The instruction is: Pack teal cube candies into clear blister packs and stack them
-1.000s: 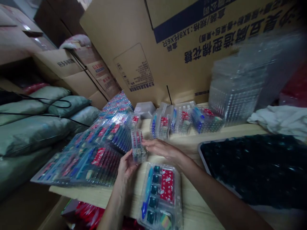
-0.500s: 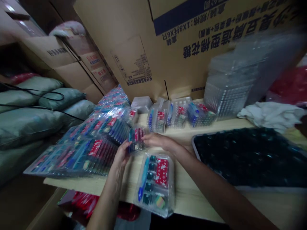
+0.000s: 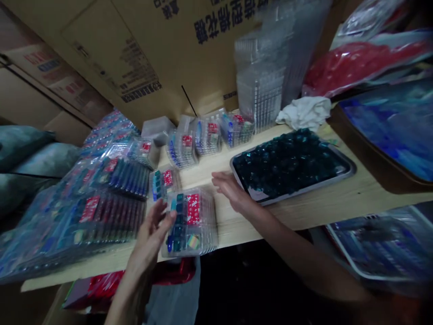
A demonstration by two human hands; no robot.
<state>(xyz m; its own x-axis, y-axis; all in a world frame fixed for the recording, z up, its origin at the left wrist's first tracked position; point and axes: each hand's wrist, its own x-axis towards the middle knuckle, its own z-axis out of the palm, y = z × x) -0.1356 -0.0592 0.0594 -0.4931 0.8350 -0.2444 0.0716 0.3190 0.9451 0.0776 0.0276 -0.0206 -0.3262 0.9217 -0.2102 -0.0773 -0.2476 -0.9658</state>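
Observation:
My left hand (image 3: 156,225) is open, its thumb and fingers apart, at the left side of a front stack of clear plastic trays (image 3: 207,225). I cannot tell whether the fingertips touch it. The top tray holds a blue pen, dark teal cubes, a red patterned piece and a small striped block. Over the bare wood to the right of this stack, my right hand (image 3: 230,189) has its fingers stretched out and holds nothing. Just behind the front stack stands a smaller group of filled trays (image 3: 166,183).
Many filled trays (image 3: 111,216) cover the table's left side. Further filled stacks (image 3: 182,146) stand along the back before a cardboard box (image 3: 135,54). At right are a shallow tray of teal cubes (image 3: 291,162), tall clear trays (image 3: 260,85), a white cloth (image 3: 304,113) and a box of blue items (image 3: 392,131).
Both hands have let go of the small group of trays, which now stands behind the front stack. My left hand came nearer, my right moved off rightward. The view has turned right.

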